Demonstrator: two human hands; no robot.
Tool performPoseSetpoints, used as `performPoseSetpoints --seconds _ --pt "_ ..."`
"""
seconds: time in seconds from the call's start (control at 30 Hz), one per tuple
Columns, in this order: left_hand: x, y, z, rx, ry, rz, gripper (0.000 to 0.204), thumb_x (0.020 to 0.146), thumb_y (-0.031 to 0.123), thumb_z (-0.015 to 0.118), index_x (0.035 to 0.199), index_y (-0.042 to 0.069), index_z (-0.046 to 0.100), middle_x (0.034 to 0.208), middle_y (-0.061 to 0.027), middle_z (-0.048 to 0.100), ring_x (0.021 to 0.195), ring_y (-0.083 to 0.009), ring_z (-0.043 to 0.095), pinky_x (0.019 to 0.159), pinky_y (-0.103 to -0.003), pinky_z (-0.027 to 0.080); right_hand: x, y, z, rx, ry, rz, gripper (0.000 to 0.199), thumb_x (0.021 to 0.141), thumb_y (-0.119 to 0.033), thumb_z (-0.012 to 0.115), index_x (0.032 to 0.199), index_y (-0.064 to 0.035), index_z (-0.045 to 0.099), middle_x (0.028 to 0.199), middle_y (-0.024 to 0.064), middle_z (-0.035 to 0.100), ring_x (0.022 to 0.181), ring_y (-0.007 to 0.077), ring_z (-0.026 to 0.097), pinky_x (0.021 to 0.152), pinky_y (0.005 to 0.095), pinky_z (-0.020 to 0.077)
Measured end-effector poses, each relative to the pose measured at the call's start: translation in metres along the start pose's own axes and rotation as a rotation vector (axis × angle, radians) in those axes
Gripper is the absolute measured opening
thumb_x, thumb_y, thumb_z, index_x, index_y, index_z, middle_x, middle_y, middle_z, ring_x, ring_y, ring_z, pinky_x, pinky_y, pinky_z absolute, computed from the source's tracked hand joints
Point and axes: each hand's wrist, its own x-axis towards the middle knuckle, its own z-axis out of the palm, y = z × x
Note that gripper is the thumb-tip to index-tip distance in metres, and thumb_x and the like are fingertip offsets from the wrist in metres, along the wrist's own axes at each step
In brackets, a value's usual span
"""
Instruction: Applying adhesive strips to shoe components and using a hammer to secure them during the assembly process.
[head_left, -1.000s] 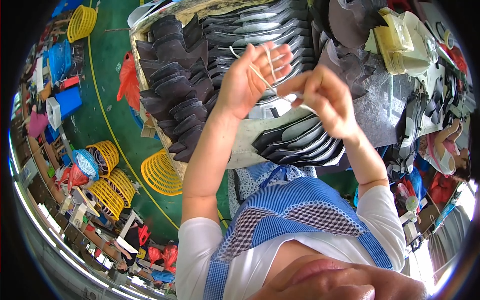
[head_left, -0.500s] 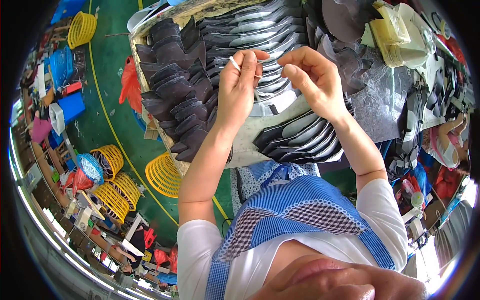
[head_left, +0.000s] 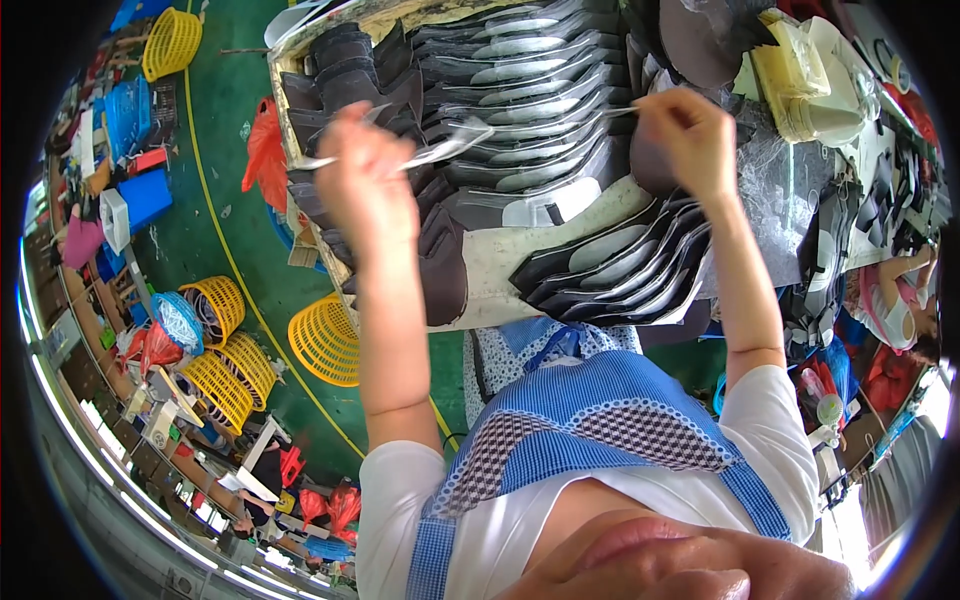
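Observation:
My left hand (head_left: 368, 185), smeared by motion, is closed on a white strip (head_left: 455, 142) over the left stacks. The strip's loose end trails to the right above the dark, curved cut pieces (head_left: 520, 95), which overlap in rows and have pale grey patches. Farther right, my right hand (head_left: 695, 140) pinches its fingertips together. A thin pale bit pokes out from them to the left, too small to name. Another fan of dark pieces (head_left: 610, 265) lies at the table's near edge, beside a white patch piece (head_left: 552, 203).
Brown-grey pieces (head_left: 435, 270) are stacked at the table's left. Pale yellow blocks (head_left: 790, 70) and clear plastic film (head_left: 775, 190) lie to the right. A red bag (head_left: 265, 160) hangs at the left edge; a yellow basket (head_left: 325, 340) stands on the green floor.
My hands have moved apart from close together over the middle rows, the left one leftward with the white strip, the right one rightward. The strip now stretches out into view.

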Motion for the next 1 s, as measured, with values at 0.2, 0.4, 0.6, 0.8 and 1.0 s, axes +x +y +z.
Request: performPoseSetpoints --seconds 0.2,0.4,0.6,0.8,1.0 --pt "-0.012 -0.016 0.015 0.304 -0.224 -0.038 0.064 0.08 0.031 0.075 0.13 -0.002 0.051 0.087 -0.0032 0.058 0.061 0.0004 0.042 0.052 -0.014 0.034 0.0 -0.029 0.01 0.034 -0.088 -0.139 0.004 0.083 -0.006 0.071 0.085 -0.0024 0.073 0.073 0.0028 0.066 0.063 0.0053 0.056 0.057 0.0212 0.045" --pt "-0.006 -0.029 0.032 0.529 -0.618 -0.435 0.02 0.085 0.012 0.072 0.102 0.001 0.068 0.085 -0.0018 0.068 0.07 -0.0047 0.059 0.063 -0.019 0.046 0.006 -0.052 0.023 0.4 -0.406 0.036 0.011 0.087 -0.011 0.07 0.091 -0.0012 0.073 0.073 -0.0003 0.065 0.062 0.004 0.054 0.056 0.0191 0.0437" --pt "0.071 -0.037 0.023 0.902 -0.172 -0.082 0.021 0.086 0.018 0.071 0.093 -0.001 0.071 0.077 -0.0023 0.067 0.067 -0.0064 0.057 0.063 -0.019 0.044 0.089 0.016 0.024 0.172 -0.079 -0.091 0.022 0.09 -0.019 0.068 0.095 0.0028 0.071 0.074 0.0026 0.065 0.065 0.0059 0.058 0.06 0.0202 0.0488" --pt "0.108 -0.087 0.007 1.406 -0.08 0.133 0.023 0.08 0.027 0.073 0.08 0.004 0.072 0.068 -0.0113 0.068 0.063 -0.0254 0.067 0.061 -0.034 0.05 0.13 0.058 0.055 -0.357 -0.047 -0.238 0.019 0.082 -0.024 0.072 0.09 -0.0072 0.073 0.083 0.007 0.068 0.07 0.0193 0.064 0.068 0.0303 0.0506" --pt "0.122 -0.092 0.007 1.546 -0.086 0.138 0.022 0.079 0.027 0.074 0.079 0.005 0.071 0.07 -0.0129 0.068 0.068 -0.0297 0.069 0.062 -0.037 0.052 0.135 0.06 0.069 -0.475 -0.038 -0.235 0.019 0.08 -0.028 0.072 0.085 -0.0094 0.072 0.084 0.005 0.067 0.074 0.0257 0.065 0.068 0.0362 0.0513"
